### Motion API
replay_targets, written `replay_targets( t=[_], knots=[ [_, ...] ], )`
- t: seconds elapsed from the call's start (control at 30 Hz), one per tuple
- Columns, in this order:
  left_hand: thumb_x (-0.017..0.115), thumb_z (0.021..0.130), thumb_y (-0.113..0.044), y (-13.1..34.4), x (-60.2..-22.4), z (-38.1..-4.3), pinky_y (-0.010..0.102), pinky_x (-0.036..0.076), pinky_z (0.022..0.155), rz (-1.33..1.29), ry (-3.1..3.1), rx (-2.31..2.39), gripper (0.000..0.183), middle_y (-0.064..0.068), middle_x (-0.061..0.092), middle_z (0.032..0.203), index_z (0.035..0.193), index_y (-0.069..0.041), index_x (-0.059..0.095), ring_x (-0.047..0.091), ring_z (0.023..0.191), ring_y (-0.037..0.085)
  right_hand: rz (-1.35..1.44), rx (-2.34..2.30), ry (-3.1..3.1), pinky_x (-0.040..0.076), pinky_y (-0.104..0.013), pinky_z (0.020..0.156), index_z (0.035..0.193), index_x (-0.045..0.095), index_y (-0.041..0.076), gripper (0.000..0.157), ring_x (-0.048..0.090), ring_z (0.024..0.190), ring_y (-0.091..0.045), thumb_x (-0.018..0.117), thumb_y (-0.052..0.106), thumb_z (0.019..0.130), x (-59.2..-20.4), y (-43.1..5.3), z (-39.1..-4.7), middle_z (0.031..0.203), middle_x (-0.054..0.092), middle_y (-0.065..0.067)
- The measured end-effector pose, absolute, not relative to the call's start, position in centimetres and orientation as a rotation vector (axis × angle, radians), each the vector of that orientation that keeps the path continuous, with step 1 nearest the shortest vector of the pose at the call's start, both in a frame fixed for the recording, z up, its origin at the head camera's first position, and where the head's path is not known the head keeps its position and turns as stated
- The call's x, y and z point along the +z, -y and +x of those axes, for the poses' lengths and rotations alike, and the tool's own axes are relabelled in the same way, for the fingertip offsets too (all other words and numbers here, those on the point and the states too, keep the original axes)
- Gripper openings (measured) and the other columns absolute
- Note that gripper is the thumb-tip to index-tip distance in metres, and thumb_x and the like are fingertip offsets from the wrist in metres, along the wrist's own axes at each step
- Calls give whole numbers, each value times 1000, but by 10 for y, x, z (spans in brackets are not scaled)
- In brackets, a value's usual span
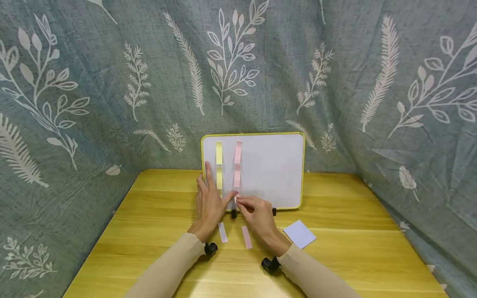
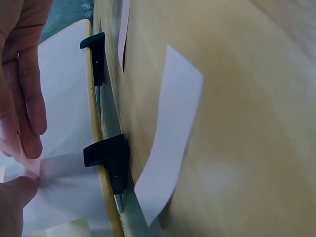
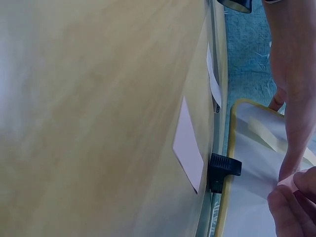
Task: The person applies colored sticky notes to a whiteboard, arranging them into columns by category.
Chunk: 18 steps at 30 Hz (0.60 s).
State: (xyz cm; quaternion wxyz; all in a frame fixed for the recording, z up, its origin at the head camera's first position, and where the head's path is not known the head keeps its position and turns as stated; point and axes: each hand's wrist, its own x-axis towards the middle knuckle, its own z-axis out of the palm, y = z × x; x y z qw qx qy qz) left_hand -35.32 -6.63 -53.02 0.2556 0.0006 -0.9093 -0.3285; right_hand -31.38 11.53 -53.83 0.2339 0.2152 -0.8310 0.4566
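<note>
A small whiteboard (image 1: 272,171) with a yellow rim stands tilted back on black supports (image 2: 106,158). My left hand (image 1: 210,205) lies spread over its lower left part, fingers straight, the thumb pressing by a pink paper strip (image 2: 33,168). With thumb and fingertips my right hand (image 1: 261,217) pinches that strip near the board's lower edge; fingers hide much of it. Directly above, two pink strips (image 1: 237,153) stick to the board in a column. A column of yellow strips (image 1: 219,154) is left of them, its lower end partly behind the left hand.
On the wooden table (image 1: 156,215) before the board lie a white strip (image 1: 222,232) and a loose pink strip (image 1: 246,237). A pale square of paper (image 1: 299,234) is beside the right forearm. Patterned grey-green cloth (image 1: 261,103) hangs behind and along both sides.
</note>
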Motion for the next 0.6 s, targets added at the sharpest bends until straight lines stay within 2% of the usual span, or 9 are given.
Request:
replay_targets(
  t=[0.3,0.43,0.6],
  knots=[
    [105,82,-62,60,-529,-358,68,60,112,47,2465,-943,162,32,31,177,187,-35,-16,65,136,55,591,1206,2343,73,-36,91,115,93,4,15,89,109,-29,89,1,101,-538,-117,-315,116,91,-10],
    [104,83,-63,59,-531,-359,65,63,102,50,2440,-917,161,32,38,168,188,-32,-14,69,117,51,591,1193,2386,73,-38,94,114,93,4,16,89,111,-29,89,-1,100,-538,-117,-316,116,91,-10],
    [101,86,-65,58,-531,-362,60,61,90,63,2429,-913,156,30,42,156,188,-34,-12,64,99,44,601,1167,2414,73,-39,93,114,93,3,15,89,110,-29,89,-1,101,-537,-118,-318,116,91,-10]
  ],
)
